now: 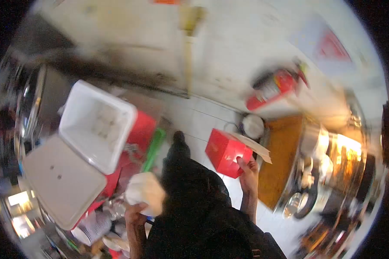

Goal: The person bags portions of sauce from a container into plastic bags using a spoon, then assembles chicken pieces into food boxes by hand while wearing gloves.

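Note:
My right hand (248, 172) grips a red box (224, 152) by its near side, thumb on the outer face. A cardboard-coloured flap (256, 147) stands out from the box's edge. Low on the left, my left hand (136, 214) is closed around the underside of a white, rounded, lumpy object (146, 193), too blurred to name. Beside that hand is a red cooler (143, 129) with a white inside, and several pale shapes lie at its bottom. Its light lid (65, 181) lies tilted against the near side.
A stack of white cups (90, 228) lies below the lid. Something green (154, 149) leans by the cooler. A red fire extinguisher (274, 88) hangs on the wall near a yellow pole (189, 64). To the right stands a wooden panel (278, 159) beside shiny metal cookware (293, 205).

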Demonstrator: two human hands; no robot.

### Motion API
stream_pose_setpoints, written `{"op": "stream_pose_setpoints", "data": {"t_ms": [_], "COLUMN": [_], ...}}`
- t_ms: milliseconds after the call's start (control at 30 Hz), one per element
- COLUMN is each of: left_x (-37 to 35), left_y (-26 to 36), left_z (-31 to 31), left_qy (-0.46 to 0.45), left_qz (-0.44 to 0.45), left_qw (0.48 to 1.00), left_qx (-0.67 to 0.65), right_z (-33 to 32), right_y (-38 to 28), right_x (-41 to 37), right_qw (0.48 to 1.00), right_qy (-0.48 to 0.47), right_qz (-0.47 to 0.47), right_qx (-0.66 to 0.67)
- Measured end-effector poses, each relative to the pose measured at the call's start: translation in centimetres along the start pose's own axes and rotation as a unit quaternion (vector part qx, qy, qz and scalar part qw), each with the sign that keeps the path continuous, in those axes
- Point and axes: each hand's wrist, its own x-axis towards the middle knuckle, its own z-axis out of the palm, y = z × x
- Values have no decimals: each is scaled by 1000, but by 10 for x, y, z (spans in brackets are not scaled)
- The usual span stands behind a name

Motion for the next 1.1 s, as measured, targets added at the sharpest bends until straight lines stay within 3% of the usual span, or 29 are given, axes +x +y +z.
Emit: {"op": "stream_pose_setpoints", "data": {"t_ms": [133,200,267,300,467,500,667,800,833,900,1000,1067,1100], "left_x": [-18,-26,-25,-28,-27,0,17,28,20,0,-84,-138,-154], "left_y": [-38,-41,-50,-57,-100,-92,-130,-145,-151,-182,-227,-289,-338], "left_z": [-42,-43,-33,-25,46,56,140,193,199,233,252,276,318], "left_qy": [74,98,119,129,115,116,63,14,5,-35,-57,-140,-174], "left_qz": [117,218,306,343,441,440,467,471,480,492,484,415,340], "left_qw": [985,954,908,884,809,805,788,785,779,771,782,810,867], "left_qx": [100,183,258,290,371,381,397,402,403,402,389,390,321], "right_z": [-128,-172,-228,-245,-354,-335,-436,-511,-536,-572,-654,-740,-766], "right_y": [7,8,37,35,11,16,-5,-57,-56,-104,-119,-86,-86], "right_x": [-134,-196,-245,-275,-374,-364,-417,-458,-470,-488,-511,-545,-558], "right_qw": [996,987,985,977,969,961,927,890,853,879,859,857,873], "right_qy": [83,140,160,191,221,253,338,416,486,422,447,443,415], "right_qz": [2,10,68,83,-33,-42,-85,-130,-140,-190,-221,-221,-214], "right_qx": [30,72,2,54,104,108,142,133,130,118,115,143,137]}}
